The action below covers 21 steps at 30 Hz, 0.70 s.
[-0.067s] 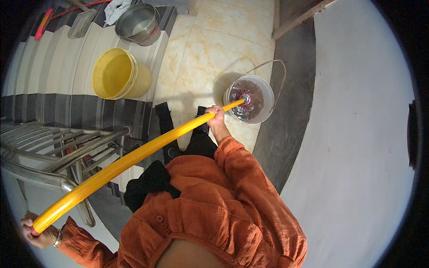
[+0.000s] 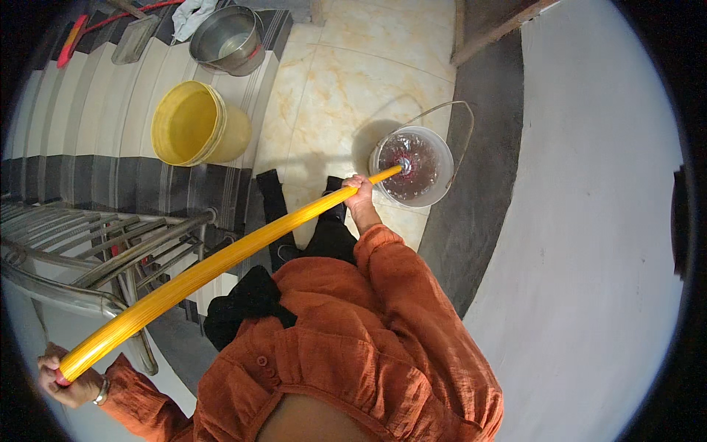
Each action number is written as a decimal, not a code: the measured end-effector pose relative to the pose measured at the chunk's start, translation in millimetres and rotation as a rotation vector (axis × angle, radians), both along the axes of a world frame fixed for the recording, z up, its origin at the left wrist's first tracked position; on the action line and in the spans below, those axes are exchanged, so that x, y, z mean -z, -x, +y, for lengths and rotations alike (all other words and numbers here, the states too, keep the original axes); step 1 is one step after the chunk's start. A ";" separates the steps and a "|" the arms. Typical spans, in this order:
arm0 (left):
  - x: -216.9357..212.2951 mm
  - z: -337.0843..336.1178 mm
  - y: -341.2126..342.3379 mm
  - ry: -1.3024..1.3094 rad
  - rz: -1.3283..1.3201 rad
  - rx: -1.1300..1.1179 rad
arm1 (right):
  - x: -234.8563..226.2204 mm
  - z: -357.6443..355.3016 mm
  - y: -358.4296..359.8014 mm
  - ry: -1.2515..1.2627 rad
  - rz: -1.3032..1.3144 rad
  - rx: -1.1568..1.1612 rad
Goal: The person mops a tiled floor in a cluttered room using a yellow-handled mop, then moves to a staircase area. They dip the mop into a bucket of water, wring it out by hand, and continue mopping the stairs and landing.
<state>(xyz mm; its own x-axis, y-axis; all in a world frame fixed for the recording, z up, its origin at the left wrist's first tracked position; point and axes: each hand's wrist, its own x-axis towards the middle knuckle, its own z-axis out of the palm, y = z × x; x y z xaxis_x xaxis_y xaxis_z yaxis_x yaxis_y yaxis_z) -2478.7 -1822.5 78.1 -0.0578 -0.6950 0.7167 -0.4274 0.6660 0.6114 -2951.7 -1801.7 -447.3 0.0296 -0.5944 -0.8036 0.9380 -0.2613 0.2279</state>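
Note:
A long yellow-handled mop (image 2: pixel 221 261) slants across my body from lower left to upper right. My left hand (image 2: pixel 70 379) is closed round its red-tipped top end at the lower left. Farther along, my right hand (image 2: pixel 359 193) grips the handle close to a white bucket (image 2: pixel 448 163). The mop's lower end stands in the bucket's dark, rippling water (image 2: pixel 420 173). Only a blurred reddish fringe of its head shows there; the rest is under water. The bucket's wire handle (image 2: pixel 471 131) hangs out to the right.
A yellow bucket (image 2: pixel 236 132) and a steel pot (image 2: pixel 243 55) stand on the striped surface at left. Nearer is a metal rack (image 2: pixel 147 254). A red-handled tool (image 2: pixel 71 40) and white cloth (image 2: pixel 193 16) lie far left. A grey-white wall (image 2: pixel 589 221) rises at right.
My left hand and the handle's top end have shifted slightly right. The reddish fringe in the water looks dimmer. Both hands keep their grip.

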 end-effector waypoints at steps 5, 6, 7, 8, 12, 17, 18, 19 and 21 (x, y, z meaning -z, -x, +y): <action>18.3 -23.5 0.9 0.066 -0.017 0.090 | 37.5 -14.7 12.3 -0.091 0.011 -0.038; 3.0 -20.6 -2.8 0.126 -0.050 -0.070 | 21.7 -17.5 4.6 -0.088 -0.022 -0.049; -10.4 -20.4 -6.6 0.175 -0.077 -0.229 | 12.5 -18.0 -1.9 -0.055 -0.074 -0.040; -23.3 -18.5 -10.9 0.219 -0.093 -0.388 | 3.1 -21.8 -9.2 -0.106 -0.040 -0.029; -15.1 -34.5 -36.4 0.059 -0.126 -0.127 | -9.7 -39.7 -5.8 -0.200 0.116 -0.090; -30.7 -35.0 -56.4 -0.079 0.106 -0.016 | -9.6 -26.3 -4.4 -0.001 -0.014 0.011; -28.9 -37.7 -42.5 -0.147 0.133 0.017 | 2.9 -24.8 -4.8 -0.026 0.051 -0.030; -14.4 -41.1 -30.5 -0.058 -0.011 -0.077 | -14.0 -35.8 -5.1 -0.289 0.187 -0.134; -25.4 -38.8 -33.1 -0.066 0.036 0.018 | 4.6 -23.5 5.4 0.013 0.055 -0.050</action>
